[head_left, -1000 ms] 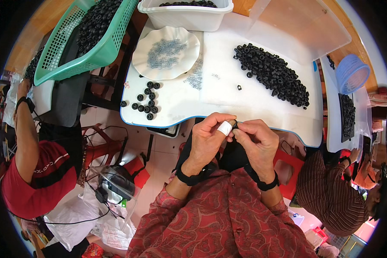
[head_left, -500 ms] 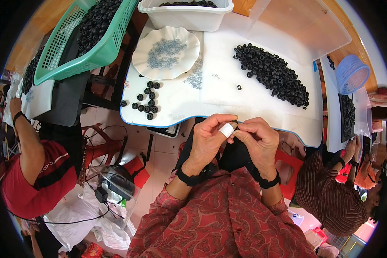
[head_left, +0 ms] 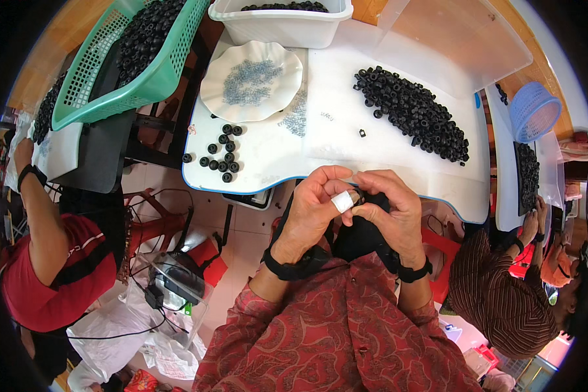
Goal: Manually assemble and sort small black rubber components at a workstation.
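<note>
Close to my body, just off the table's near edge, my left hand (head_left: 309, 212) and my right hand (head_left: 398, 212) meet. Between their fingertips is a small black part (head_left: 358, 196), mostly hidden by the fingers. White tape (head_left: 342, 201) wraps one digit of my left hand. Ahead to the right lies a long pile of black ring-shaped parts (head_left: 411, 111), with one small black piece (head_left: 362, 133) apart from it. Several rounded black parts (head_left: 228, 157) sit at the left of the table. Small clear pieces (head_left: 251, 81) fill the middle of a wavy-edged white plate (head_left: 284, 59).
More clear bits (head_left: 295, 117) lie beside the plate. At the back stand a white tub (head_left: 281, 26) and a clear plastic panel (head_left: 457, 39). A green basket (head_left: 170, 72) of black parts is at left, a blue basket (head_left: 536, 111) at right. Co-workers sit on both sides.
My fingers have shifted around the small black part; the right hand's index finger has lifted and curled. Both wrists have moved slightly. The parts on the table stay as they were.
</note>
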`<action>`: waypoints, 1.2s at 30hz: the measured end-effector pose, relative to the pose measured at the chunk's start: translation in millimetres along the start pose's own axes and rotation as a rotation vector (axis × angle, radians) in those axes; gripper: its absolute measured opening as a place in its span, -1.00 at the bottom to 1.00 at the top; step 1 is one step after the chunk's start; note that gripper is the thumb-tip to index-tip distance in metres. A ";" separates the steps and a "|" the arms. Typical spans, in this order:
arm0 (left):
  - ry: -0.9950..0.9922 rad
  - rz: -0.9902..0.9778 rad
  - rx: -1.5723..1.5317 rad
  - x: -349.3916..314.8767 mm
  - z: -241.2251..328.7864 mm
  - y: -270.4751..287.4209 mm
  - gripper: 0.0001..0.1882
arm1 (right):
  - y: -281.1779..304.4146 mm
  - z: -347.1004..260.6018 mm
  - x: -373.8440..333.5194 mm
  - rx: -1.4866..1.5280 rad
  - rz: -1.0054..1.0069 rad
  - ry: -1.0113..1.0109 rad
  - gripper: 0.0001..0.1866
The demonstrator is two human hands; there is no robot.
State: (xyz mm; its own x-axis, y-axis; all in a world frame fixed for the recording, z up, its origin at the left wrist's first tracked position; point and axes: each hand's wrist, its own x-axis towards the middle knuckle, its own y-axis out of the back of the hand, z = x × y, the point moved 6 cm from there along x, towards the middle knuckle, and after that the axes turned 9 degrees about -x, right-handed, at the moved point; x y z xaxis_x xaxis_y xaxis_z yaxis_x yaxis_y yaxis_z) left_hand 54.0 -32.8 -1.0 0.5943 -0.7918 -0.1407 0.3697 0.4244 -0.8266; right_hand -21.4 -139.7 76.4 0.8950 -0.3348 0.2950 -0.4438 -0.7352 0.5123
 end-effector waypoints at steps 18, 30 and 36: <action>-0.076 -0.124 0.094 -4.1 8.3 -4.1 -0.48 | 0.5 -4.8 -8.8 0.064 0.104 -0.076 -0.65; -0.104 -0.180 0.319 -10.4 9.1 -14.8 -0.34 | -6.7 6.4 -22.0 0.283 0.139 -0.121 -0.71; -0.117 -0.123 0.267 -13.9 7.8 -15.9 -0.37 | -11.0 2.4 -21.0 0.498 0.112 -0.243 -0.79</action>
State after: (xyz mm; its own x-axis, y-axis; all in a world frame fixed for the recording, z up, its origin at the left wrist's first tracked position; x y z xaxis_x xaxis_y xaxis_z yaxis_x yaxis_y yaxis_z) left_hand 45.4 -25.1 18.3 0.6057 -0.7952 0.0276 0.6089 0.4409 -0.6594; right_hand -35.2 -126.0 62.6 0.8544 -0.5097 0.1011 -0.5146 -0.8569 0.0291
